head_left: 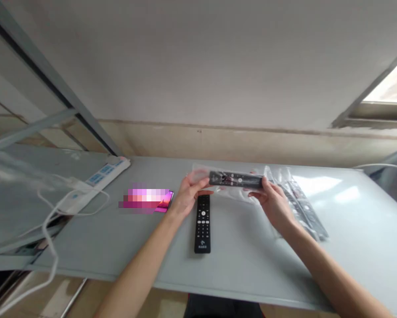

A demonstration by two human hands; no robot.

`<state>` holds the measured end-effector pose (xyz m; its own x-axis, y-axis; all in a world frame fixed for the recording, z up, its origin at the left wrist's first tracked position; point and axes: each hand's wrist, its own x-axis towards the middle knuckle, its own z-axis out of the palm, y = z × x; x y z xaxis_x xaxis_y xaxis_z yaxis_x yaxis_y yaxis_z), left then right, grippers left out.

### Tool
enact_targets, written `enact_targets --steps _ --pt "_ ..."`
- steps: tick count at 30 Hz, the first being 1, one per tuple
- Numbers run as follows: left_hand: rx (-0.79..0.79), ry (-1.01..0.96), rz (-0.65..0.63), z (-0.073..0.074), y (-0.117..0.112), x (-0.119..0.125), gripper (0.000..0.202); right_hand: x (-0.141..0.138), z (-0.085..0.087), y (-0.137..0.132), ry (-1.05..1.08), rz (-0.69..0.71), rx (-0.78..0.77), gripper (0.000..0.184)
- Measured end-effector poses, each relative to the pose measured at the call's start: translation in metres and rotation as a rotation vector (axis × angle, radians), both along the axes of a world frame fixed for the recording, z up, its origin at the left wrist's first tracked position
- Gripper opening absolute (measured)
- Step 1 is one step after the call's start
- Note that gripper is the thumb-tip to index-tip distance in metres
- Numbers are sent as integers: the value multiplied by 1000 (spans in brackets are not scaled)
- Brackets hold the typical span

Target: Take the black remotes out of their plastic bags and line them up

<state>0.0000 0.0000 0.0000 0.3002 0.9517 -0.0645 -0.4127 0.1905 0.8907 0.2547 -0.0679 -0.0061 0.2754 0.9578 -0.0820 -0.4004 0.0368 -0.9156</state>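
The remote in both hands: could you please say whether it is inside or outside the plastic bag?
Inside: the clear bag covers the held remote and extends beyond it.

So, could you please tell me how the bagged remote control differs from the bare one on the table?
The bagged remote control is in clear plastic; the bare remote control has no wrapping. The bagged one is held crosswise between the left hand and right hand; the bare one lies lengthwise on the table. Both are long and black with some white buttons.
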Motion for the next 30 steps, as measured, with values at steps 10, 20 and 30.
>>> enact_targets --steps 10,20,30 --pt "-94 -142 -160 -2 3 -1 55 2 120 30 -740 93 319 49" --pt "2 -35 -272 4 -5 3 50 34 193 55 -815 -77 449 47" --pt "-92 -251 -133 8 -7 5 37 37 41 28 -346 -258 55 92"
